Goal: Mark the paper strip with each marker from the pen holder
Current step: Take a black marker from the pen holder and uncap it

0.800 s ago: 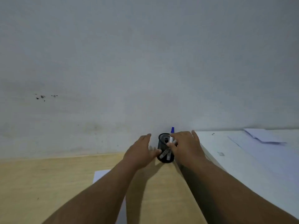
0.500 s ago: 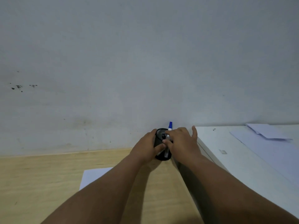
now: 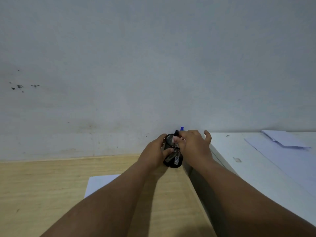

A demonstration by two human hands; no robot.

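Setting: wood counter against a grey wall, white counter to my right.
Holder: black mesh holder stands at the wall, markers inside, a blue cap poking up.
Left hand: wrapped around the holder, steadying it.
Right hand: fingers pinching a black-capped marker at the rim.
Paper: near me, partly under my left arm.
Risk: I judge a slanted pull could snag neighbouring markers and tip the holder.

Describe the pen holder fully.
The pen holder is a black round cup that looks like wire mesh, open-topped, standing on the wooden desk near the wall. Markers show through its mesh and above its rim. The left hand grips its side; the right hand reaches into its top.
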